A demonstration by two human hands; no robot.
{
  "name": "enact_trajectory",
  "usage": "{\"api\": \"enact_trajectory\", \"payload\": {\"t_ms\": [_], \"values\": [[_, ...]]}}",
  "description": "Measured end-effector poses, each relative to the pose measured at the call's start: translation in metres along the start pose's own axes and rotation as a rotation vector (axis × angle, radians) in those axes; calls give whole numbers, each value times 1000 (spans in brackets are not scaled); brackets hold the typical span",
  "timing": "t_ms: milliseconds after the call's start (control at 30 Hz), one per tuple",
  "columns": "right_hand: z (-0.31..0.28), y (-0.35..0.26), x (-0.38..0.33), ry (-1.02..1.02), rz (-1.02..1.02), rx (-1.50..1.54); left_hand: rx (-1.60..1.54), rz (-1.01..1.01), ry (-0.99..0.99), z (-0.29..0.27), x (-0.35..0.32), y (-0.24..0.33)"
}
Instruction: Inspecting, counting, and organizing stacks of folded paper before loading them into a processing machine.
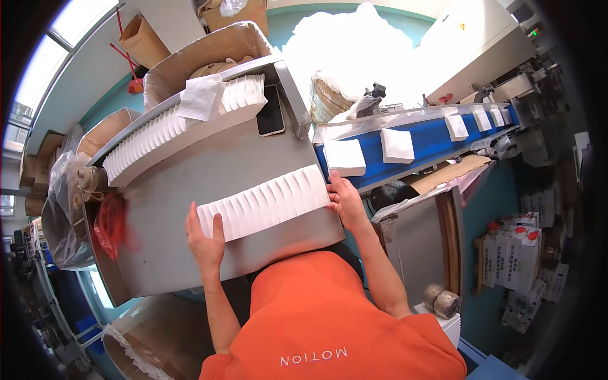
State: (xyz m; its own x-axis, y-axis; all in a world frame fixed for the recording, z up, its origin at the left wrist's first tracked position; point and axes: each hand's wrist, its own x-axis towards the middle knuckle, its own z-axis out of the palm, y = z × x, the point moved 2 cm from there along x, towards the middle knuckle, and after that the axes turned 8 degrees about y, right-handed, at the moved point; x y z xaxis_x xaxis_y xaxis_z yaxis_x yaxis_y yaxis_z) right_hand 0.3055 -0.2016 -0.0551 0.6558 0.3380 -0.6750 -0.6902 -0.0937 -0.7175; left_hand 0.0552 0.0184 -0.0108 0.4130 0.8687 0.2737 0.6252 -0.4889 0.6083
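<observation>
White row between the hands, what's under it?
Grey metal tabletop shows in front of and behind the white row, between the left hand and right hand. Directly beneath is covered, so I can't see there.

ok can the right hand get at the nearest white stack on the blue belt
Probably yes: the right hand's fingertips are right by that stack, with nothing visible blocking, though the hand is also at the white row's end and may need to leave it.

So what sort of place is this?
Probably a small factory or packing workshop: a blue conveyor belt bears spaced white stacks, likely paper napkins, and a longer white row lies between two hands on a metal table.
</observation>
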Motion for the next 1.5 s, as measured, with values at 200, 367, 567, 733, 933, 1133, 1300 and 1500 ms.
{"api": "enact_trajectory", "payload": {"t_ms": [200,367,567,733,933,1133,1300,1500], "values": [[36,12,-9,-109,-167,-115,-27,-59,32,1,-4,5],[-2,19,-11,-169,-32,-322,-16,-94,48,0,-4,0],[-15,18,16,-64,149,292,-41,-71,33,2,-5,5],[47,2,-25,99,-725,-673,-48,-100,15,4,-7,11],[20,21,-3,-162,83,-66,1,-130,36,5,-5,7],[0,11,13,45,-44,94,-27,-59,14,10,-5,9],[55,7,-21,3,-653,-604,-55,-63,0,13,-6,16],[19,22,-10,-211,99,-184,-32,-93,50,13,-4,9]]}}
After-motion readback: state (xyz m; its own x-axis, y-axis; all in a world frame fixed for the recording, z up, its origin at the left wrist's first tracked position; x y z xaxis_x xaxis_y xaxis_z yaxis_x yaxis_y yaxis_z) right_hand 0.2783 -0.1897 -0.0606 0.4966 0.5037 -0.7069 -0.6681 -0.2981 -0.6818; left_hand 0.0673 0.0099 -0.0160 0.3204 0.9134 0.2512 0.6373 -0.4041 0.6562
